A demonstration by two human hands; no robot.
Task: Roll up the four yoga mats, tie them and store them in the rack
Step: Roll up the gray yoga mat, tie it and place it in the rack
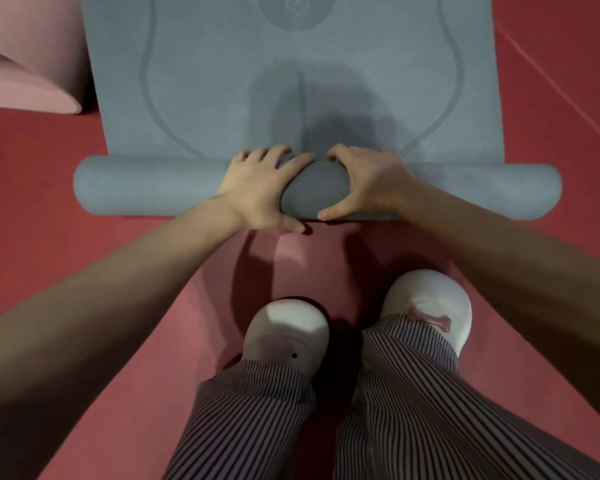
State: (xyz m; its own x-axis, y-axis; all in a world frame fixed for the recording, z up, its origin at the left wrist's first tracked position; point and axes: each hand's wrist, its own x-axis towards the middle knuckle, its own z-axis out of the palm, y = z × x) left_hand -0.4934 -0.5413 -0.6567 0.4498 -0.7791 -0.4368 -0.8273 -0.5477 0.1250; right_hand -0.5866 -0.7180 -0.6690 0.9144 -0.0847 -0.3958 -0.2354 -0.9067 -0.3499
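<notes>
The grey yoga mat (291, 81) lies on the red floor (32, 174), stretching away from the person. Its near end is wound into a thick roll (482, 192) that lies crosswise in front of the feet. Both hands sit at the middle of that roll, close together. The left hand (260, 188) and the right hand (364, 178) each curl over it, fingers on the far side where the roll meets the flat sheet and thumbs tucked under the near edge.

The roll's two ends stick out a little past the side edges of the flat part. On the left a pink mat (25, 64) with a folded-over corner lies hard by the grey mat's long edge; I cannot tell whether they touch. Bare red floor shows beside the roll's left end, and also along the whole right edge, where a thin seam (551, 81) runs diagonally.

Two white slippers (288, 327) stand just behind the roll, under striped trousers (395, 410).
</notes>
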